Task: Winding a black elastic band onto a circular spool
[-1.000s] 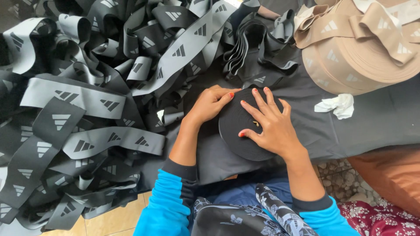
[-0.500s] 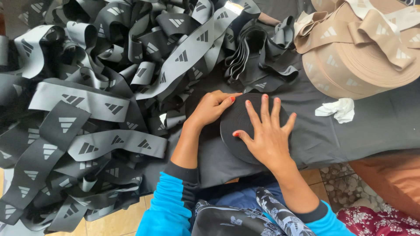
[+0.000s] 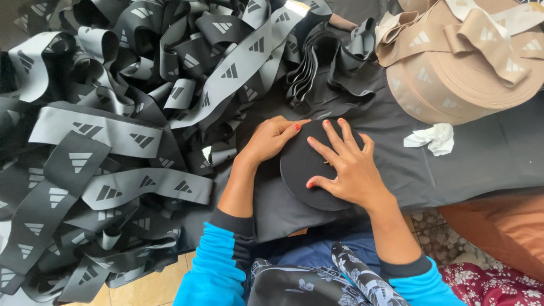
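- Dark grey cloth covers the counter.
- Right hand: fingers spread flat, pressing the round black coil of elastic band directly beneath.
- Left hand: fingers curled, pinching the coil's upper-left rim.
- Loose grey printed elastic band lies heaped leftward; tan elastic roll lies beyond, right.
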